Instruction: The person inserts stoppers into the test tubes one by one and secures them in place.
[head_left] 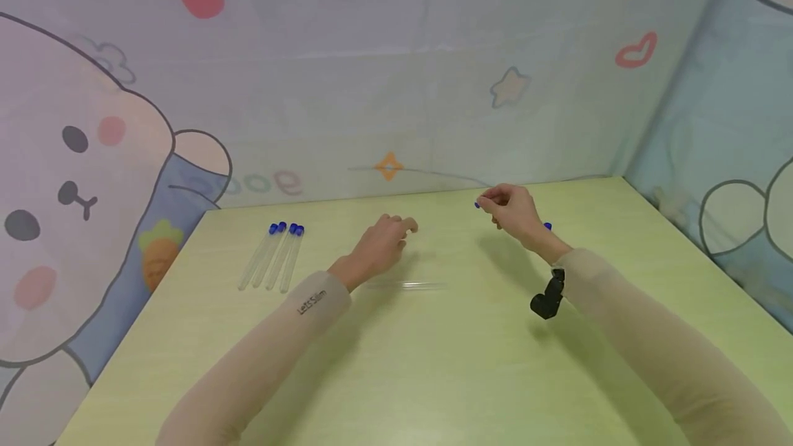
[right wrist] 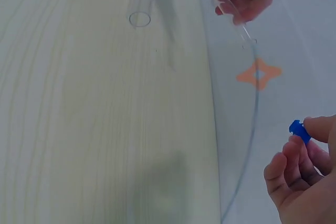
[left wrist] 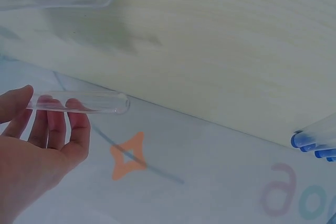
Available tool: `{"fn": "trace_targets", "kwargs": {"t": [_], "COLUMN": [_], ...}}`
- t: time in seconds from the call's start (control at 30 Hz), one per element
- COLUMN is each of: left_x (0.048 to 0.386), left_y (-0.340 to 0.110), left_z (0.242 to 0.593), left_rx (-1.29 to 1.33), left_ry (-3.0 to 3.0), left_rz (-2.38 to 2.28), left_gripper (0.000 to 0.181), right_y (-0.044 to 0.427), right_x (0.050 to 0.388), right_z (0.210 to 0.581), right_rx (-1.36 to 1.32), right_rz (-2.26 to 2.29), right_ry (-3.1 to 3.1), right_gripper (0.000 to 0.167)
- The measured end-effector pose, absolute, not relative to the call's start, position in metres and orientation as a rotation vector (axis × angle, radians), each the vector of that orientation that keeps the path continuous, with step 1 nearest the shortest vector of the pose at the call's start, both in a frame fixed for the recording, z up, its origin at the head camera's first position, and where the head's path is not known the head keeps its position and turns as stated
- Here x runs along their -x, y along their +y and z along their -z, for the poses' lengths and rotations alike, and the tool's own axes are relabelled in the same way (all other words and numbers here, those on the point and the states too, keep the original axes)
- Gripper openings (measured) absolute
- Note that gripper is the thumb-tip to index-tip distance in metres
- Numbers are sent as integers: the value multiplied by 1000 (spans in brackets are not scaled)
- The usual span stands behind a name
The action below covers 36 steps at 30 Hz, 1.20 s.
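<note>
Above the middle of the table, my left hand (head_left: 379,243) holds a clear test tube (left wrist: 105,102) between thumb and fingers. The tube lies roughly level, its rounded end pointing away from the fingers in the left wrist view; its open end shows in the right wrist view. To the right, my right hand (head_left: 513,212) pinches a small blue cap (right wrist: 300,131) between thumb and fingertips. The two hands are apart, and so are cap and tube. Another clear tube (head_left: 415,286), uncapped, lies sideways on the table below the hands.
Several blue-capped tubes (head_left: 272,263) lie side by side on the left of the table (head_left: 421,377). Another blue cap (head_left: 548,226) is partly hidden behind the right wrist. A printed cloth wall (head_left: 347,102) stands along the table's back edge.
</note>
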<state>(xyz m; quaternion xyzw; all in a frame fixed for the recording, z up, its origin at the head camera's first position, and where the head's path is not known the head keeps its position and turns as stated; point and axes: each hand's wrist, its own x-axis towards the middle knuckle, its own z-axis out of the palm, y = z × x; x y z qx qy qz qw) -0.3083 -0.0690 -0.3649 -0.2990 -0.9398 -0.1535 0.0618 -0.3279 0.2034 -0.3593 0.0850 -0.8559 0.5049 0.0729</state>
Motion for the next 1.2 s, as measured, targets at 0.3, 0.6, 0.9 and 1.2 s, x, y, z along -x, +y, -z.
{"fn": "trace_targets", "kwargs": {"t": [0.3,0.6,0.9,1.2], "left_x": [309,308,309,308], "left_y": [-65,-64,-63,-64], "left_z": [362,360,359,356], "left_rx": [890,891,903,967], "left_ry": [-2850,-2848,-2846,-2790], "left_rz": [498,502,508,559], "left_gripper": [34,33,33,32], "right_y": [184,172,166,166], "right_x": [322,319,320,320], "right_z": [358,361,363,360], "right_rx": [-426,-539,-641,-636], "right_rz": [-1579,-1592,-1609,-1631], "right_ry": [-2648,-2676,-2660,-2657], "right_gripper": [23,24,21,22]}}
